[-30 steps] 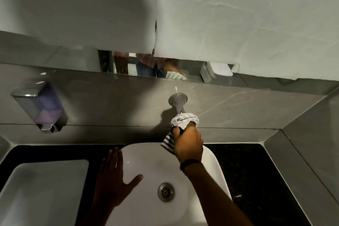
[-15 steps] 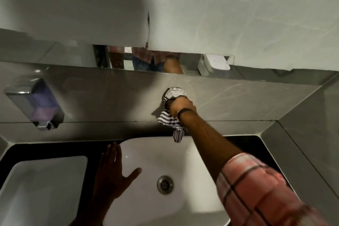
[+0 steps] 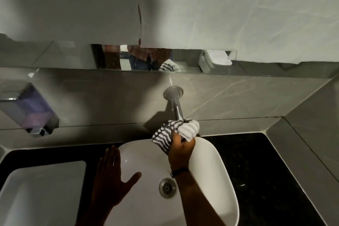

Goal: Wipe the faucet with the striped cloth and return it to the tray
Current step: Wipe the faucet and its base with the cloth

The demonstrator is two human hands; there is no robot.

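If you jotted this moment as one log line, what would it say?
right hand: gripping striped grey-and-white cloth around chrome wall faucet spout end | left hand: flat on white oval basin rim | phase: wiping

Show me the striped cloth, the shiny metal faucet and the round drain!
striped grey-and-white cloth [image 3: 180, 129], head view, bunched part around the spout
shiny metal faucet [image 3: 176, 105], head view, bare spout
round metal drain [image 3: 167, 187], head view, its grate

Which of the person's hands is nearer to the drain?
The left. The left hand lies flat on the sink rim, its thumb reaching toward the drain. The right hand is farther back, gripping the cloth around the faucet tip.
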